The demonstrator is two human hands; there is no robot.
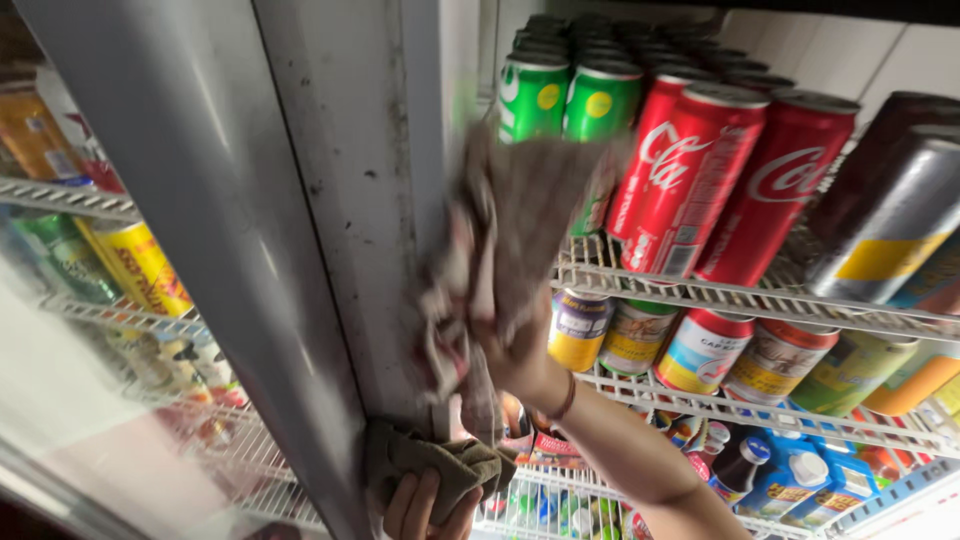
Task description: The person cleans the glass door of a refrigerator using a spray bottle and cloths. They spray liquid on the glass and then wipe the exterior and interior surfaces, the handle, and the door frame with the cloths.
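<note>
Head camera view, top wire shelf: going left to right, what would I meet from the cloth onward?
Patterned cloth in the right hand → green cans → red cans → dark and silver cans. The left hand holds a second cloth lower, against the white frame.

Tall red aluminium cans (690,180) are leaning on the top wire shelf, green cans (565,98) standing left of them, a silver-and-yellow can (895,225) lying right. Short multicoloured-label tins (700,350) are sitting below; yellow cans (140,265) are showing behind the glass door.
</note>
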